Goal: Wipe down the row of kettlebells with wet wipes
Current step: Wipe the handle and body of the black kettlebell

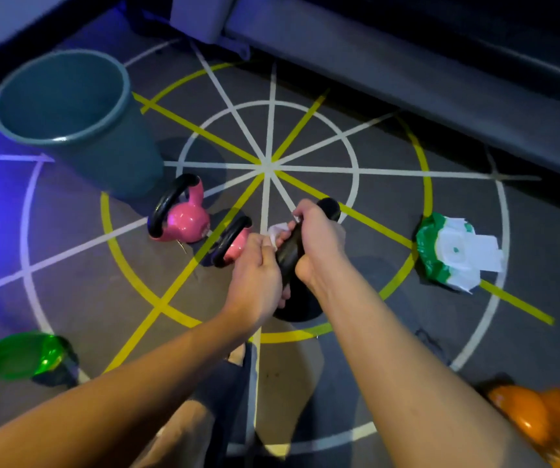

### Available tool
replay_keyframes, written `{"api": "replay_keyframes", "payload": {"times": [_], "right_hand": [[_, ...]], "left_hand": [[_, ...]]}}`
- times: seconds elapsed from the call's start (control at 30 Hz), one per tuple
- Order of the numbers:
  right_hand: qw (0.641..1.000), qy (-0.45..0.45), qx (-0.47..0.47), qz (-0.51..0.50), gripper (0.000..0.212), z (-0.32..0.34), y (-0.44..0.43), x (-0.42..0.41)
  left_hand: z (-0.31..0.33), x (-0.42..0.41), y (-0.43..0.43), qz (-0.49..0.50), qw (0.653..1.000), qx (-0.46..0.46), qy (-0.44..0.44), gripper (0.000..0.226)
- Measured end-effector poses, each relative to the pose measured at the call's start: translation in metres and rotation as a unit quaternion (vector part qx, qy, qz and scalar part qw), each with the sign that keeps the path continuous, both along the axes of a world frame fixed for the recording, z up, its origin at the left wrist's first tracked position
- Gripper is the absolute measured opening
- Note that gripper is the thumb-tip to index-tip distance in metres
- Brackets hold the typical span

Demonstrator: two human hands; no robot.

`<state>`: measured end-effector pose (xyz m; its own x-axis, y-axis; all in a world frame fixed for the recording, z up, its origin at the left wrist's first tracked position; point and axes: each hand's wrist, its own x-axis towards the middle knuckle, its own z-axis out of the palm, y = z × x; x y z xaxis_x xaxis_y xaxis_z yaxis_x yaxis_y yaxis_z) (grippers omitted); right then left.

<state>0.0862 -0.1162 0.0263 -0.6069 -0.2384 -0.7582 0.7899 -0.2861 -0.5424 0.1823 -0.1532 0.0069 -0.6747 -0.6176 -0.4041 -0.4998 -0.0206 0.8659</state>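
A black kettlebell [297, 307] stands on the floor in the middle, mostly hidden by my hands. My right hand [319, 241] grips its black handle from above. My left hand [260, 268] pinches a crumpled white wet wipe [277, 231] against the handle's left side. Two pink kettlebells with black handles lie just to the left: a larger one [184, 221] and a smaller one [234, 243] partly behind my left hand. A green kettlebell [22, 354] sits at lower left and an orange one [538, 423] at lower right.
A teal bucket [66, 96] stands at upper left. A green and white wet wipe pack [454, 253] lies on the floor to the right. A grey machine frame [407, 65] runs along the top right. The floor bears yellow and white circle markings.
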Motion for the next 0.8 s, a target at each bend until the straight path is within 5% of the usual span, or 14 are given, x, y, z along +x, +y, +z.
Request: {"api": "replay_keyframes", "payload": {"times": [0.2, 0.3, 0.37, 0.47, 0.67, 0.8], "right_hand": [[0.995, 0.009, 0.024, 0.101, 0.043, -0.011, 0.018, -0.006], [0.975, 0.058, 0.154, 0.15, 0.079, -0.009, 0.032, -0.005], [0.962, 0.098, 0.214, 0.141, 0.072, 0.001, 0.042, 0.001], [0.944, 0.163, 0.258, 0.127, 0.05, 0.023, 0.061, 0.003], [0.941, 0.248, 0.197, 0.122, 0.016, 0.119, 0.118, 0.004], [0.95, 0.285, 0.11, 0.059, 0.047, 0.193, 0.197, 0.018]], "left_hand": [[0.005, 0.006, 0.005, -0.021, 1.0, -0.016, 0.013, 0.028], [0.014, 0.006, -0.007, -0.062, 0.961, -0.266, 0.034, 0.022], [0.033, -0.003, -0.021, -0.101, 0.924, -0.357, 0.091, 0.019], [0.076, -0.021, -0.029, -0.177, 0.906, -0.348, 0.162, 0.019], [0.197, -0.042, 0.026, -0.307, 0.86, -0.346, 0.215, 0.016], [0.258, -0.05, 0.084, -0.421, 0.78, -0.391, 0.248, 0.014]]}}
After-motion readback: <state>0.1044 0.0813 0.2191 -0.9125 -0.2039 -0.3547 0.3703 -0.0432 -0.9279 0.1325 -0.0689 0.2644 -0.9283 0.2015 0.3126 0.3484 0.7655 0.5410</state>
